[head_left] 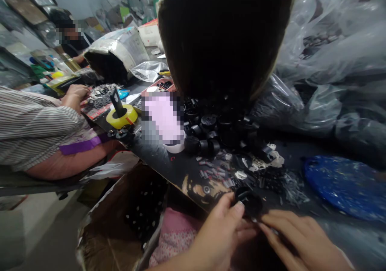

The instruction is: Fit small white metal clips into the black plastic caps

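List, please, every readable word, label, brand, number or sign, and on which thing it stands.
None can be read.
Red mark on the black table: too small.
Red print on the yellow tape roll: too blurred.
Black round part at the left hand: nothing legible.

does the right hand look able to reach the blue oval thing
Probably yes: the right hand is near the blue oval thing, and nothing tall appears to stand between them.
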